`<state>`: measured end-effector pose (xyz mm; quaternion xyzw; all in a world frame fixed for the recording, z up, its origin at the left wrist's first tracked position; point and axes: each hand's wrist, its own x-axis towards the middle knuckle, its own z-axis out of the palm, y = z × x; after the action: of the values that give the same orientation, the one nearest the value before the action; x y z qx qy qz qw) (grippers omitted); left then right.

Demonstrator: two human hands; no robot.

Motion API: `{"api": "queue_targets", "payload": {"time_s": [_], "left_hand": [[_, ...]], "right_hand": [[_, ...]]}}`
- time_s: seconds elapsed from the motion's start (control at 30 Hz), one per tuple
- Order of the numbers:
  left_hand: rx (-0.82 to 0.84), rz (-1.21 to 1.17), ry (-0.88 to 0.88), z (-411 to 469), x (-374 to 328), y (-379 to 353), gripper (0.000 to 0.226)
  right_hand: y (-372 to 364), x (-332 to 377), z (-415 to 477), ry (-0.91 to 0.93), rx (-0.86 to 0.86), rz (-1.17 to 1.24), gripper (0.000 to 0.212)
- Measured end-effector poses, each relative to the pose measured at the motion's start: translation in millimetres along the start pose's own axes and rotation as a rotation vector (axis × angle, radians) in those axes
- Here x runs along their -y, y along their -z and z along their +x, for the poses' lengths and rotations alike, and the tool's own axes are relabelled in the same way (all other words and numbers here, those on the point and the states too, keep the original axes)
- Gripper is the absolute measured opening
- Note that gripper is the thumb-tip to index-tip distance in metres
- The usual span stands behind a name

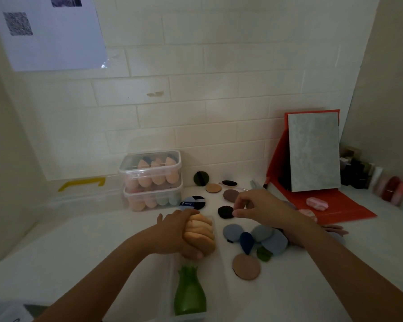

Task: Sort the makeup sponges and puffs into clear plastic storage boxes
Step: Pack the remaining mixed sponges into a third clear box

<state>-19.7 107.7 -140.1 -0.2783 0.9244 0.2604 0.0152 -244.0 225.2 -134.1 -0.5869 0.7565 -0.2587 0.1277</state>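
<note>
**Left hand grips peach sponges, right hand at a black puff**

Near the middle of the white worktop [98, 252], the left hand [179, 235] curls its fingers and thumb round a bunch of peach sponges [201, 231], gripping them pressed together. Just to its right, the right hand [260, 208] is held above the worktop with its fingers bent. Its thumb and forefinger are at the right edge of a round black puff [225, 212] that lies flat; I cannot tell whether they pinch it.

At the back edge, against the tiled wall, two clear boxes are stacked. The top box [149, 167] holds peach sponges, and the bottom box [153, 198] holds peach and pale green ones. To their left is a larger box with a yellow handle [82, 182]. Just in front of the stack lies a blue-and-black puff [192, 202].

Behind the right hand lie a dark green puff [201, 178], a tan puff [213, 188] and a brown puff [230, 195]. Beside and under the right forearm are a cluster of blue puffs [233, 232], a dark blue teardrop sponge [246, 242], a green sponge [263, 254] and a large tan puff [246, 266].

A green bottle [190, 291] lies near the front edge, below the left hand. In the back right corner an orange stand [349, 209] props up a pale panel [314, 152], with a pink sponge [316, 204] on its base.
</note>
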Motion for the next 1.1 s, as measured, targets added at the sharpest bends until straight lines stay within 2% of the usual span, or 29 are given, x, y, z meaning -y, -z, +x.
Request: {"api": "queue_targets", "payload": {"time_s": [0.07, 0.13, 0.23, 0.33, 0.5, 0.57, 0.73, 0.93, 1.1], "left_hand": [[-0.031, -0.001, -0.008, 4, -1, -2, 0.086], [-0.032, 0.011, -0.009, 6, -2, -3, 0.081], [-0.029, -0.004, -0.004, 12, 0, -4, 0.084], [-0.055, -0.045, 0.0, 15, 2, -6, 0.092], [-0.108, -0.064, -0.002, 19, 8, -13, 0.09], [-0.123, -0.041, 0.006, 20, 7, -14, 0.085], [-0.15, -0.019, -0.011, 24, 13, -18, 0.081], [-0.134, 0.013, -0.003, 24, 13, -18, 0.077], [-0.129, 0.039, 0.007, 20, 7, -16, 0.083]], "right_hand": [[-1, -3, 3, -0.005, 0.022, -0.016, 0.014], [-3, -2, 9, -0.015, 0.023, -0.03, 0.016], [-10, 8, 28, -0.001, 0.049, -0.065, 0.022], [-21, 20, 59, 0.052, 0.145, -0.105, 0.035], [-43, 37, 97, 0.003, 0.231, -0.195, 0.06], [-50, 40, 103, 0.019, 0.24, -0.26, 0.063], [-55, 35, 104, 0.059, 0.18, -0.212, 0.049], [-50, 35, 100, 0.145, 0.125, -0.29, 0.026], [-41, 37, 96, 0.157, 0.106, -0.267, 0.024]]}}
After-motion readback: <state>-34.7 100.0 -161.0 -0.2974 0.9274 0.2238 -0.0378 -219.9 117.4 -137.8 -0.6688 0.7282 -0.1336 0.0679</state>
